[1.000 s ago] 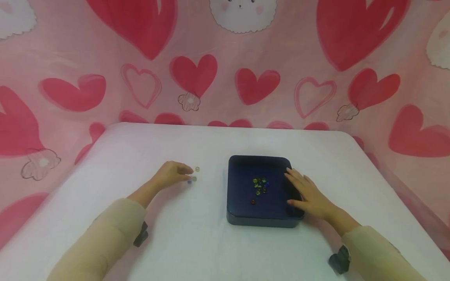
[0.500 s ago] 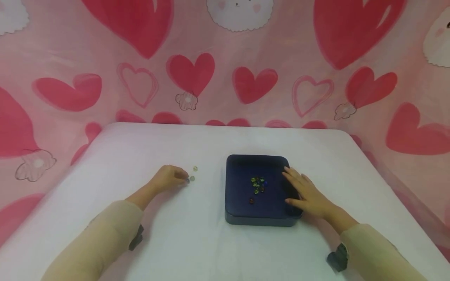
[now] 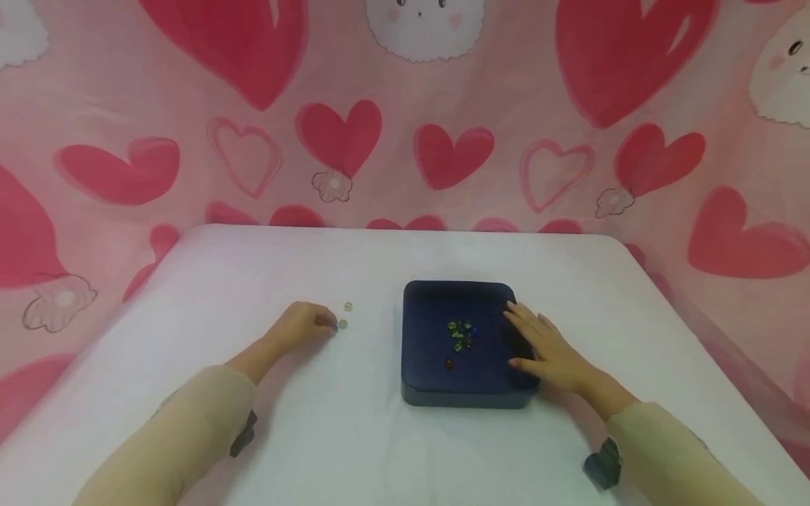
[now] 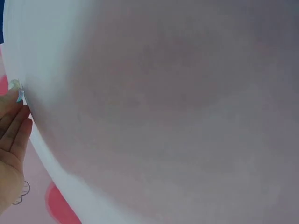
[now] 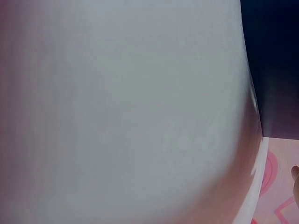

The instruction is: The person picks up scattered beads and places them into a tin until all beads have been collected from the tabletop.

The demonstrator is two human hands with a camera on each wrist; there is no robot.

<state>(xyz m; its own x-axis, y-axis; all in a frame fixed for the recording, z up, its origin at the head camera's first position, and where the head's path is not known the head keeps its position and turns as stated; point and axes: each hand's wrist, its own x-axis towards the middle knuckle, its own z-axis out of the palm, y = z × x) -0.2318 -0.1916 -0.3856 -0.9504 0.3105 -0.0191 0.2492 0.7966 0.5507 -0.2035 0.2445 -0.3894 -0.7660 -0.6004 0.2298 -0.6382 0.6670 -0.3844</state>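
My left hand (image 3: pixel 302 325) is low over the white table, left of the tray, thumb and fingertips together at a small blue glass marble (image 3: pixel 335 328). In the left wrist view the light-blue marble (image 4: pixel 20 95) shows between the thumb and fingers. Two clear yellowish marbles lie just beyond: the nearer marble (image 3: pixel 343 324) close to my fingertips, the farther marble (image 3: pixel 348 306) behind it. My right hand (image 3: pixel 550 351) rests on the right rim of a dark blue square tray (image 3: pixel 430 379), fingers spread and fairly straight. Inside the tray sits a cluster of green, amber and blue marbles (image 3: pixel 458 336).
One reddish-brown marble (image 3: pixel 448 362) lies apart from the cluster, nearer the tray's front. The white table (image 3: pixel 329 436) runs back to a pink curtain (image 3: pixel 392 91) printed with hearts. A dark wrist device (image 3: pixel 603 465) hangs under the right sleeve.
My left thumb and fingers have drawn together on the blue marble, which earlier lay at the fingertips. The right hand stays on the tray rim. The head view shifts slightly.
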